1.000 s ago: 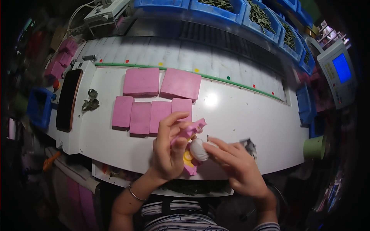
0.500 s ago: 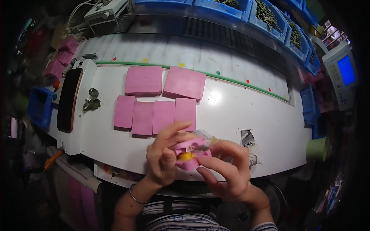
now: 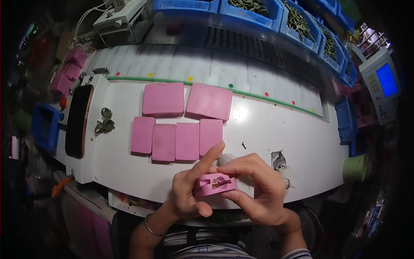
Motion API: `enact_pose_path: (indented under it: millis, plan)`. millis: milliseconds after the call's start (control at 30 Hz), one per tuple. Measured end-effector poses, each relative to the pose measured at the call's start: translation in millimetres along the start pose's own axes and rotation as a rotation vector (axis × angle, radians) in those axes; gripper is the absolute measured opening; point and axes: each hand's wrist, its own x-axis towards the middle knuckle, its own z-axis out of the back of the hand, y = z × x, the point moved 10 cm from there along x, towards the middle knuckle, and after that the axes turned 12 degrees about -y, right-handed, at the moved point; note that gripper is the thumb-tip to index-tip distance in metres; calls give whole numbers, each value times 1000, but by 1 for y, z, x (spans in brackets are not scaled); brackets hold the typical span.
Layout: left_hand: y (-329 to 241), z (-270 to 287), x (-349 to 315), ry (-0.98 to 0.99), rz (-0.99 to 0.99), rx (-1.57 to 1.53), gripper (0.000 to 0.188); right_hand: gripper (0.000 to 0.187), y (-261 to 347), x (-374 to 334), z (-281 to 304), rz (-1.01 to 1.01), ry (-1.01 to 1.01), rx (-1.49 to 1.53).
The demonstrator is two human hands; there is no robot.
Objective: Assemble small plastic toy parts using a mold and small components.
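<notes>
Close to the table's near edge, both hands are around a small pink rubber mould (image 3: 215, 185) with rounded ends and carved hollows facing up. My right hand (image 3: 258, 190) pinches its right end between thumb and fingers. The mould's left end rests against the curled fingers of my left hand (image 3: 187, 190), whose thumb and index finger stick out away from it. Which left fingers support it from behind is hidden. Just beyond the hands lies a whitish crumpled thing (image 3: 226, 159), partly covered by them.
Several pink blocks (image 3: 164, 99) lie in two rows on the white table (image 3: 258, 129). Left are greenish metal-like pieces (image 3: 105, 121) and a dark phone-like slab (image 3: 79, 121). A small screw-like piece (image 3: 243, 145) lies right of the blocks. Blue bins (image 3: 297, 23) stand behind.
The mould, gaping earlier with yellow showing between its halves, is now closer together and turned; no yellow shows. My left thumb has moved off it. The small screw-like piece now shows on the table.
</notes>
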Motion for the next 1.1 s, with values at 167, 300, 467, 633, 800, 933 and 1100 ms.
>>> enact_pose_path:
  millis: [167, 300, 467, 633, 800, 933, 1100]
  plan:
    - [-13, 1, 10, 110, 40, 185, 80, 34, -8, 2, -8, -56, -2, 34]
    - [-25, 18, 28, 61, -4, 306, 58, 38, -4, 17, -12, 91, -70, -156]
    - [-50, 122, 114, -394, -35, 694, 64, 74, -31, 23, -35, 198, 105, -760]
    - [-55, 221, 205, -489, 253, 845, 35, 76, -39, 19, -46, 236, 120, -876]
    - [-85, 264, 243, -721, -173, 1519, 39, 76, -48, 19, -40, 59, 203, -775]
    - [-62, 277, 265, -609, -107, 1623, 44, 80, -54, 20, -29, 28, 179, -780]
    - [-92, 201, 233, -358, -461, 1678, 38, 73, -41, 29, -38, 118, 195, -669]
